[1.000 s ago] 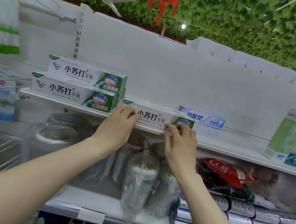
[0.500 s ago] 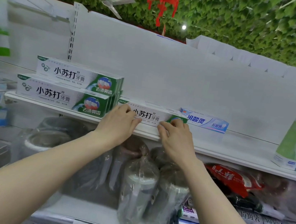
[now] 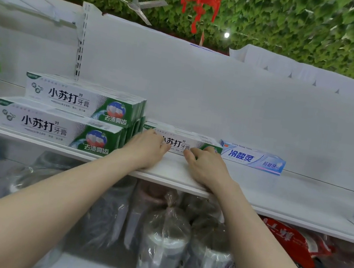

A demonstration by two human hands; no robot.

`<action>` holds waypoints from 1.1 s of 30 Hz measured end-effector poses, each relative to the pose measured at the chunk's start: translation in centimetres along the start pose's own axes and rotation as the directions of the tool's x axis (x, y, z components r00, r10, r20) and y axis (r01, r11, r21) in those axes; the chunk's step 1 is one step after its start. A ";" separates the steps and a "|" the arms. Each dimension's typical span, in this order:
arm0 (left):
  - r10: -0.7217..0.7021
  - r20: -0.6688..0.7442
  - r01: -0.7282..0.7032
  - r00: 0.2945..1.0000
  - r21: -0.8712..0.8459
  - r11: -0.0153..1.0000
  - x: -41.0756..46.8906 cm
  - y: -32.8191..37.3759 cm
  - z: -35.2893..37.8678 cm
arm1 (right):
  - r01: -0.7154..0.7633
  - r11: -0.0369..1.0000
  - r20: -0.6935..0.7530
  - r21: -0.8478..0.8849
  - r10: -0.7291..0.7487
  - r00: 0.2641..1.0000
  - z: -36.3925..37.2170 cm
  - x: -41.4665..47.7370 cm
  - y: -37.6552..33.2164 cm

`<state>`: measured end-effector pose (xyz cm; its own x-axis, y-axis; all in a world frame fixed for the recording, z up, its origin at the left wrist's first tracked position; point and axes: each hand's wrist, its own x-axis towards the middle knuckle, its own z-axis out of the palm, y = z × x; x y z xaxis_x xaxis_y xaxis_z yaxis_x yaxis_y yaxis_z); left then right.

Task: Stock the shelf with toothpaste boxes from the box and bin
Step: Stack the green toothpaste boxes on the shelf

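**A:** Where's the toothpaste box (image 3: 179, 142)?

**B:** Lying flat on the shelf (image 3: 276, 192), label outward, between the stacked green-and-white boxes (image 3: 61, 116) and a blue box (image 3: 253, 159), just beside both.

**A:** And the hands?

**B:** The left hand (image 3: 147, 150) is at one end and the right hand (image 3: 206, 167) at the other. The fingers (image 3: 211, 149) are bent over its top edge with the thumbs low on the face, lightly clamped on it. I'd guess that's to square it with the row.

**A:** What's it made of?

**B:** Thin glossy card, long and sharp-edged. It should stack neatly but dent if squeezed. The shelf is smooth and white.
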<state>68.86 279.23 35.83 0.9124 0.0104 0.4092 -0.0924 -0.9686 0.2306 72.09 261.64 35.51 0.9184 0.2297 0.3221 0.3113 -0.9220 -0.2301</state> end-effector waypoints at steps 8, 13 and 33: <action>-0.008 0.089 0.007 0.996 0.004 1.000 2.8 -0.3 1.2 | -0.042 0.999 0.083 0.024 0.040 0.996 0.3 2.7 0.4; -0.013 0.137 0.010 0.991 0.018 1.000 3.9 -0.4 1.9 | -0.028 0.999 0.183 -0.020 0.031 0.983 0.1 3.0 0.6; 0.262 -0.129 -0.263 0.956 0.014 0.965 -5.2 -0.4 -1.7 | 0.035 0.999 -0.272 0.008 -0.031 0.962 0.6 -4.3 -5.2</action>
<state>63.52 280.01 35.11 0.7971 -0.2121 0.5654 -0.3230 -0.9408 0.1024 66.68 265.59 34.76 0.8070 0.1648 0.5671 0.3450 -0.9109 -0.2262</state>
